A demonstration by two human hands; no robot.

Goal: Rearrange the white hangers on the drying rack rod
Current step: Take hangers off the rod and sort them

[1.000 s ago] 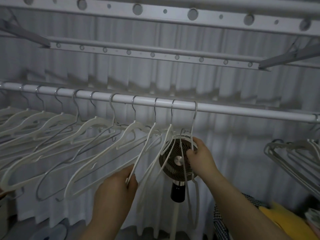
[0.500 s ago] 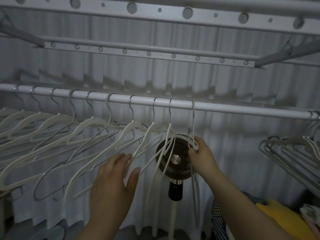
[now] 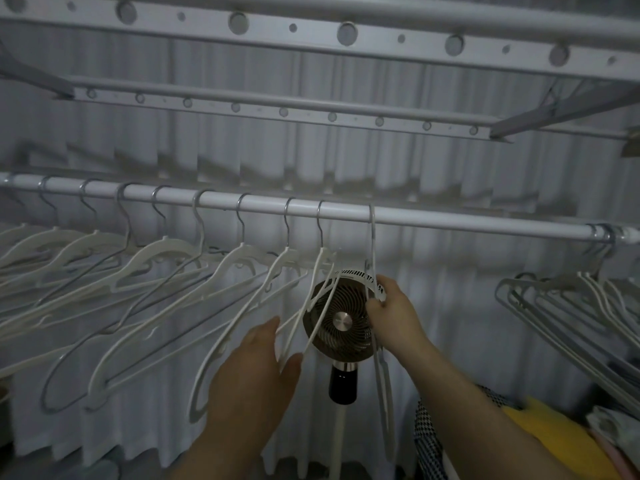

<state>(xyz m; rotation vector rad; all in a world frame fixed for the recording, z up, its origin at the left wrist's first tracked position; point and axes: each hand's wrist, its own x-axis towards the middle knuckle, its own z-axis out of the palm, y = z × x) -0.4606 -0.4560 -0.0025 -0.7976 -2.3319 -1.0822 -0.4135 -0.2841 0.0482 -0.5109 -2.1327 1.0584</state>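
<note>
A row of white hangers [image 3: 221, 292] hangs by metal hooks along the left and middle of the drying rack rod [image 3: 450, 221], all slanted down to the left. The left hand [image 3: 256, 372] is spread open, fingers apart, resting against the lower bars of the hangers near the middle. The right hand [image 3: 394, 317] is clamped on the rightmost hanger [image 3: 373, 244], which hangs edge-on in front of a round fan [image 3: 341, 322].

Single head-worn camera, close beneath the rod [image 3: 450, 223], faces forward and slightly upward; hands enter lower frame.
</note>
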